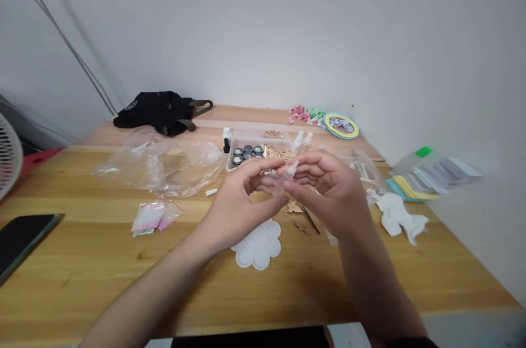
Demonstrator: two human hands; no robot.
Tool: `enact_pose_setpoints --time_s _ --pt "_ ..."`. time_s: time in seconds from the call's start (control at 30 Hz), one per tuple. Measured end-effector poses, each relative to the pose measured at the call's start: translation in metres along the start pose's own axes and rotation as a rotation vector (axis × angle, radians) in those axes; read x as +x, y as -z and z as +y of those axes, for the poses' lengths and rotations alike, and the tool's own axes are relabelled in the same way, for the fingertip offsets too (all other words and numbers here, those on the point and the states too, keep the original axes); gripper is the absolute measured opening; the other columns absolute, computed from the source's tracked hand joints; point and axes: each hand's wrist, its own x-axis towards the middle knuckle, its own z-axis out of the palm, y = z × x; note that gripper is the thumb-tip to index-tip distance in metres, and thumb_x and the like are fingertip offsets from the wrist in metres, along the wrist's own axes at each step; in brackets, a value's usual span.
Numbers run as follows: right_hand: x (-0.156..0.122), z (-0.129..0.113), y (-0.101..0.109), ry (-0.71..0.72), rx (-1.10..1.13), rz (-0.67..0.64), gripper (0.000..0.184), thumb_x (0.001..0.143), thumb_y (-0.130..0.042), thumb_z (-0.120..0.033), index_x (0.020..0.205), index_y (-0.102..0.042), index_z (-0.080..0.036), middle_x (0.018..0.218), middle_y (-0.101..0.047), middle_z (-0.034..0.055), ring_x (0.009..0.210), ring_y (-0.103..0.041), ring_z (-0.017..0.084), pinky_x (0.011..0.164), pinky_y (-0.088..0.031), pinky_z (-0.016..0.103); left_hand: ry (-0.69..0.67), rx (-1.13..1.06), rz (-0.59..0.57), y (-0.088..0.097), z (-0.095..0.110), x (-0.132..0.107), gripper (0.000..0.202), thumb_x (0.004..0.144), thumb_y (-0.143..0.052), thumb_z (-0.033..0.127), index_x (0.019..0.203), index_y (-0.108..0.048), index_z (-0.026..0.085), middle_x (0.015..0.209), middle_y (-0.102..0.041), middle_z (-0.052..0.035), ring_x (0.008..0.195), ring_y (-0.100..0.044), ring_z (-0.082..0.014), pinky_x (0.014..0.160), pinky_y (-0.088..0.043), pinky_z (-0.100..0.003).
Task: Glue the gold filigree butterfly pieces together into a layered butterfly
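Above the middle of the table, a small clear squeeze bottle (284, 180) with a narrow white tip is held tilted between both hands. My left hand (240, 197) closes its fingers and thumb around the lower body. From the other side, my right hand (335, 189) pinches it near the tip with thumb and forefinger. Below the hands lies a white flower-shaped paint palette (259, 249), partly covered by my left wrist. A thin dark stick (311, 221) and a small gold leaf-like piece (294, 207) rest close under my right hand.
A clear plastic box (258, 130) with dark round pots and gold pieces stands behind my hands. Crumpled plastic film (164, 164), small bags (154, 216) and a phone (27, 241) lie left. A white crumpled tissue (396, 216) lies right. A black bag (158, 109) sits at the back.
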Motion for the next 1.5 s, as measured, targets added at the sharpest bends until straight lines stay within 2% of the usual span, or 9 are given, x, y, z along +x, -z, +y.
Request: enact_pose_setpoints --time_s 0.23,0.43,0.5,0.63,0.77,1.0,1.17,1.3,1.5 --pt "-0.001 -0.001 -0.001 0.078 -0.163 -0.023 0.02 0.073 -0.074 -0.02 0.09 -0.064 -0.019 0.082 -0.071 0.0011 0.075 -0.068 0.013 0.065 -0.056 0.027 0.029 0.045 -0.009 0.0 -0.001 0.001 0.038 0.07 -0.072 0.013 0.107 -0.065 0.015 0.109 -0.067 -0.0084 0.075 -0.068 -0.0122 0.069 -0.057 -0.027" --pt "0.0 0.005 0.032 -0.011 -0.409 0.312 0.009 0.083 -0.06 -0.026 0.082 -0.064 -0.018 0.067 -0.066 -0.0002 0.058 -0.059 0.012 0.057 -0.049 0.027 0.089 0.105 0.007 0.01 -0.016 -0.003 0.041 0.065 -0.07 0.011 0.106 -0.067 0.016 0.094 -0.071 -0.005 0.071 -0.065 -0.0125 0.067 -0.054 -0.028" --pt "-0.002 0.025 0.044 -0.171 -0.646 0.216 0.006 0.081 -0.06 -0.023 0.078 -0.064 -0.019 0.065 -0.065 -0.0005 0.059 -0.057 0.013 0.057 -0.044 0.027 0.123 0.129 0.043 0.013 -0.028 -0.005 0.04 0.063 -0.071 0.012 0.103 -0.068 0.016 0.084 -0.071 -0.0028 0.068 -0.063 -0.0127 0.066 -0.053 -0.028" --pt "-0.013 0.08 0.053 -0.577 -1.056 -0.192 0.008 0.074 -0.062 -0.014 0.067 -0.061 -0.018 0.071 -0.067 0.0027 0.069 -0.057 0.016 0.06 -0.037 0.026 0.203 0.113 0.167 0.014 -0.06 -0.009 0.039 0.058 -0.073 0.015 0.096 -0.068 0.017 0.074 -0.069 0.0003 0.064 -0.06 -0.0128 0.063 -0.049 -0.028" --pt "-0.025 0.113 0.051 -0.634 -1.085 -0.187 0.01 0.074 -0.064 -0.021 0.065 -0.059 -0.019 0.071 -0.065 0.0037 0.068 -0.055 0.016 0.056 -0.032 0.026 0.234 0.093 0.28 0.01 -0.086 -0.014 0.035 0.055 -0.075 0.018 0.089 -0.07 0.017 0.071 -0.068 0.0008 0.064 -0.06 -0.0136 0.063 -0.048 -0.028" --pt "-0.029 0.116 0.056 -0.608 -1.054 -0.142 0.013 0.074 -0.054 -0.009 0.073 -0.065 -0.018 0.073 -0.066 0.0037 0.069 -0.056 0.016 0.058 -0.034 0.027 0.168 0.037 0.379 0.009 -0.091 -0.02 0.027 0.058 -0.079 0.023 0.083 -0.072 0.019 0.075 -0.071 -0.0005 0.066 -0.061 -0.0139 0.066 -0.05 -0.029" --pt "-0.025 0.094 0.052 -0.229 -0.72 0.078 0.016 0.077 -0.055 -0.019 0.087 -0.067 -0.017 0.071 -0.062 0.0005 0.058 -0.053 0.012 0.058 -0.042 0.027 0.122 -0.018 0.325 0.007 -0.075 -0.021 0.017 0.065 -0.078 0.024 0.081 -0.071 0.02 0.078 -0.073 -0.0017 0.068 -0.063 -0.0146 0.067 -0.052 -0.03" --pt "-0.024 0.041 0.042 0.052 -0.498 0.115 0.014 0.079 -0.056 -0.016 0.089 -0.065 -0.019 0.067 -0.058 -0.0026 0.057 -0.052 0.011 0.055 -0.044 0.025 0.069 0.004 0.261 0.005 -0.047 -0.019 0.012 0.067 -0.077 0.022 0.077 -0.071 0.02 0.066 -0.068 0.0011 0.063 -0.062 -0.0133 0.065 -0.053 -0.029" --pt "-0.021 -0.039 0.024 0.273 -0.545 0.154 0.017 0.079 -0.058 -0.009 0.088 -0.063 -0.023 0.075 -0.065 -0.0021 0.064 -0.057 0.013 0.052 -0.044 0.026 -0.072 -0.031 0.153 -0.001 -0.005 -0.006 0.005 0.075 -0.073 0.026 0.074 -0.071 0.022 0.065 -0.067 0.0014 0.058 -0.058 -0.0117 0.056 -0.051 -0.026"
